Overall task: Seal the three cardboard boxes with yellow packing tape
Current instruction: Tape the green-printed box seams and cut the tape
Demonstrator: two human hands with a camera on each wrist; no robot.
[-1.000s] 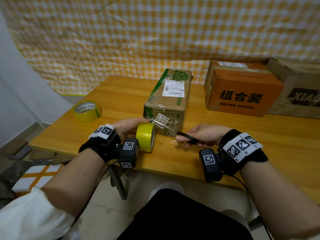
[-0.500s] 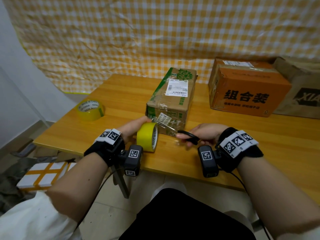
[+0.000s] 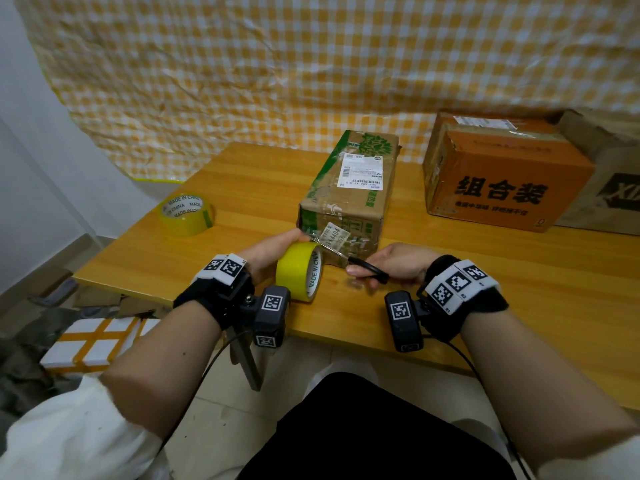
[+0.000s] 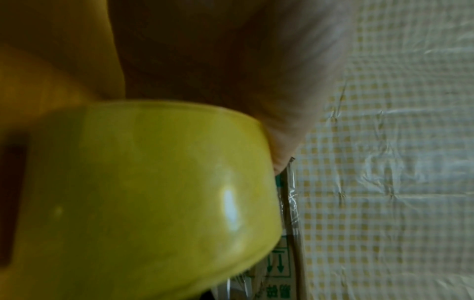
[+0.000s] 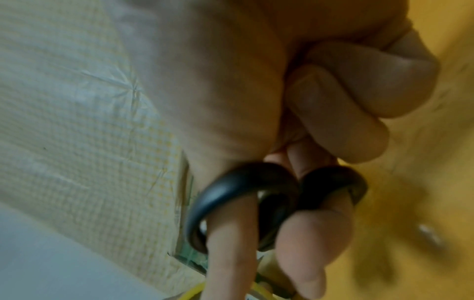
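- Far left on my surface (image 3: 242, 174): a translucent yellowish tape roll (image 3: 186, 214), lying flat, "MADE IN CHINA" printed on its core, well apart from everything else.
- Yellow packing tape roll (image 3: 300, 271) stands on edge near the front edge, just in front of the green-printed box; same print on its core; glossy yellow face fills my left wrist view (image 4: 143, 199).
- Green-printed box (image 3: 349, 199): long, brown, worn, white shipping label on top, clear film and a sticker on the near end, centre of the surface.
- Orange box (image 3: 502, 174) to its right, black Chinese characters on the front, label on top; apart from the green one.
- Third box (image 3: 609, 174), brown, far right, just beside the orange one, partly cut off by the frame.
- Surface is orange-toned wood; yellow-and-white checked sheet (image 3: 311, 64) hangs behind; tiled floor and clutter lower left.
- My left hand (image 3: 266, 254): grip wrapped around the yellow roll from behind, thumb on top, wrist low at the surface.
- My right hand (image 3: 391, 265): grip closed through the black loops of the scissors (image 3: 349, 259), thumb and fingers in the rings, blades pointing left between the roll and the box end; I cannot tell whether they touch tape.
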